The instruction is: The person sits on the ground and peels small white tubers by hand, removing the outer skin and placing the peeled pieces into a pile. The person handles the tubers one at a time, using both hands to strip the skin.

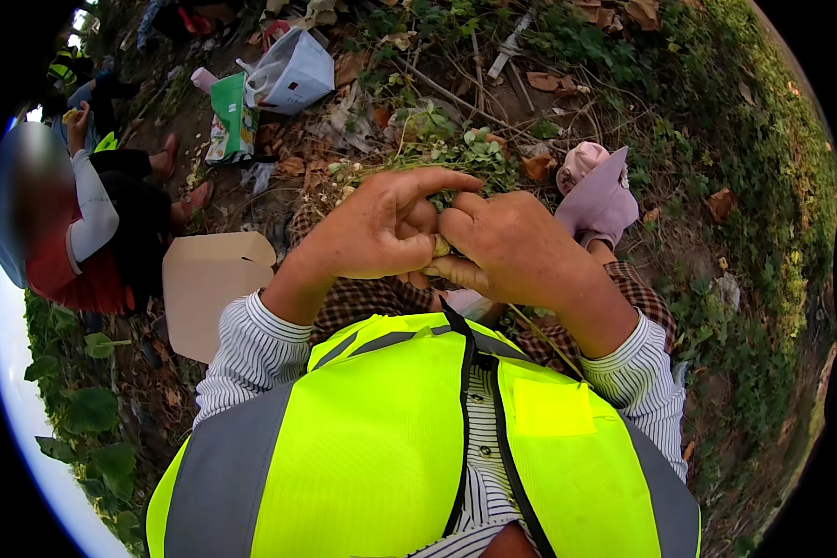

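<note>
My left hand [380, 227] and my right hand [513, 244] meet in front of my chest. Between their thumbs and fingers is a small yellow-green plant piece [441, 245], mostly covered, so its exact kind is unclear. The left forefinger reaches out over the right knuckles, while the other left fingers curl in. A thin green stem [544, 342] runs from below the right hand down along the vest. Just beyond my hands, pulled leafy plants [474, 155] with tangled stems lie on the ground.
An open cardboard box [213, 296] stands left of my knees. A mauve fabric hat [600, 202] lies at the right. Further off are a white bag [296, 73] and a green printed bag [231, 118]. A person [77, 230] sits at the left. Dry leaves and sticks litter the soil.
</note>
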Demonstrator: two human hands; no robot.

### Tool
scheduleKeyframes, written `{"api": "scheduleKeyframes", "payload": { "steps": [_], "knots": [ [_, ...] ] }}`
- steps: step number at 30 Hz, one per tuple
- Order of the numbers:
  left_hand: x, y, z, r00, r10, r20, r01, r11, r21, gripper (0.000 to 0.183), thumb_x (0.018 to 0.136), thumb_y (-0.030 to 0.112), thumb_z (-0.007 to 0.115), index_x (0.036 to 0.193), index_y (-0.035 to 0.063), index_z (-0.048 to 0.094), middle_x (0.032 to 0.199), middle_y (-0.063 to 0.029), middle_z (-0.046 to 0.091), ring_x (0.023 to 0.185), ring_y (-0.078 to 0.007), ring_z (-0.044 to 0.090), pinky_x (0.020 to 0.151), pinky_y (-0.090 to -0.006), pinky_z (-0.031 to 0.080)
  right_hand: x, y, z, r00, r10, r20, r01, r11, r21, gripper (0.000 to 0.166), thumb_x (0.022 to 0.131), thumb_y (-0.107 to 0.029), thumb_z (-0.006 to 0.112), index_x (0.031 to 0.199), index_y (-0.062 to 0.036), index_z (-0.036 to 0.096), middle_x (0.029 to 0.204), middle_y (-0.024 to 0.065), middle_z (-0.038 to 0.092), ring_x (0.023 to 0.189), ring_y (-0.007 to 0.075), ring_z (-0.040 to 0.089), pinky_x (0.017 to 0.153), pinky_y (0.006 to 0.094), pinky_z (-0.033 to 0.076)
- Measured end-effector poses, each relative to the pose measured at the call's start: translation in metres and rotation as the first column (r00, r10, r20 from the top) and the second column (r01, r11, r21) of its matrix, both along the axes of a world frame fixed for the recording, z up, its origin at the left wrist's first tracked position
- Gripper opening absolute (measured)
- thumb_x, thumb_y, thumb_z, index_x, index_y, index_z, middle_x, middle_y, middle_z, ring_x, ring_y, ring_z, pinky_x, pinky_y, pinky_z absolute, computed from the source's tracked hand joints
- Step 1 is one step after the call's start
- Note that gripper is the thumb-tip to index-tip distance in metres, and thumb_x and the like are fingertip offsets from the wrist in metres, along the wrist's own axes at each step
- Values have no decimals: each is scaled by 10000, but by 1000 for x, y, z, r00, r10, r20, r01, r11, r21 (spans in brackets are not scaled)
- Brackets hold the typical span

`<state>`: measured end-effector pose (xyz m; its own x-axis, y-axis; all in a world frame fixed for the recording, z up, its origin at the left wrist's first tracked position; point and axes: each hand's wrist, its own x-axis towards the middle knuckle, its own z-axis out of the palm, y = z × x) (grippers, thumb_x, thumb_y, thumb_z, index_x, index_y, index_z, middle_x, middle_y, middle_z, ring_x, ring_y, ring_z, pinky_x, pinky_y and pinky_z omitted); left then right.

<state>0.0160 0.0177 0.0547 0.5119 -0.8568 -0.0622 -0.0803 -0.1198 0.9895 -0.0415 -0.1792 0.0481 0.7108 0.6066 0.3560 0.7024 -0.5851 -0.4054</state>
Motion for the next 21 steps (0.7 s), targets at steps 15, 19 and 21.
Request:
{"api": "scheduleKeyframes", "payload": {
  "steps": [15,19,21],
  "knots": [
    [-19,12,9,936,284,-206,-311,943,-114,465,737,-106,409,1175,-49,557,798,-59,629,597,-80,578,544,-220,465,4,9,-15,990,136,-39,-88,811,578,170,881,-184,651,858,-45,557,693,79,462,560,232,460,505,330,382],
    [-16,15,-7,934,301,192,-259,941,-218,274,844,50,556,1107,-21,584,964,-69,607,916,-159,597,824,-315,490,2,7,-7,993,103,-66,-44,803,595,175,891,-194,646,891,-40,564,700,78,461,569,228,447,511,317,368],
    [-14,18,-7,936,327,132,-283,920,-273,251,868,123,605,1073,-20,584,972,-64,607,966,-173,586,865,-342,477,3,4,-5,994,96,-58,-45,812,582,190,883,-202,658,894,-37,563,703,78,465,567,228,448,510,317,368]
  ]
}}
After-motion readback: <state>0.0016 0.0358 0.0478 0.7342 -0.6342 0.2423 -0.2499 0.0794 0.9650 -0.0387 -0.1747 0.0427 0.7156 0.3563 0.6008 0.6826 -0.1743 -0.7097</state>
